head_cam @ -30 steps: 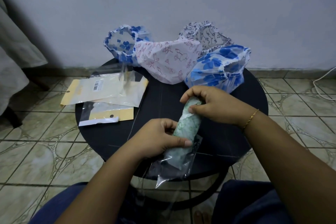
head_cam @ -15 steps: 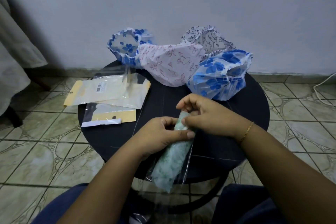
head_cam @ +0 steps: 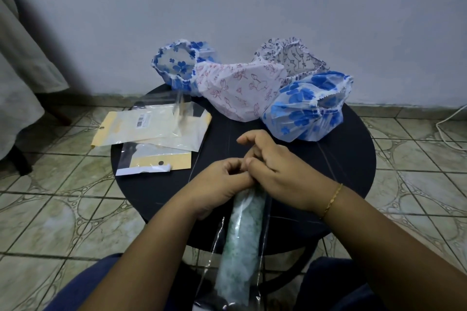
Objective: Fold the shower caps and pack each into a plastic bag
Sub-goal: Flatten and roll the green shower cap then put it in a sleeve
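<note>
Green cap (head_cam: 241, 240), rolled into a tight tube, sits inside a clear bag (head_cam: 217, 242) hanging off the near edge of the table (head_cam: 353, 159), toward the lap. Both hands meet at the bag's mouth: left hand (head_cam: 222, 184) curled and pinching the bag's top edge, right hand (head_cam: 275, 171) pinching the same spot from the other side, forefinger lifted free. Gold bracelet (head_cam: 333, 198) on the right wrist. Judged step: closing the mouth of the bag, cap already fully in. Next move likely calls for flattening the flap and pressing it along its whole width, without letting the roll spring open or slide out. Further back, four caps unfolded: blue cap (head_cam: 307, 108) nearest, pink cap (head_cam: 237, 91), black-print cap (head_cam: 290, 58), another blue one (head_cam: 178, 65). To the left, spare bags (head_cam: 151, 129), some backed with yellow card. Tiled floor (head_cam: 50, 209) all round.
</note>
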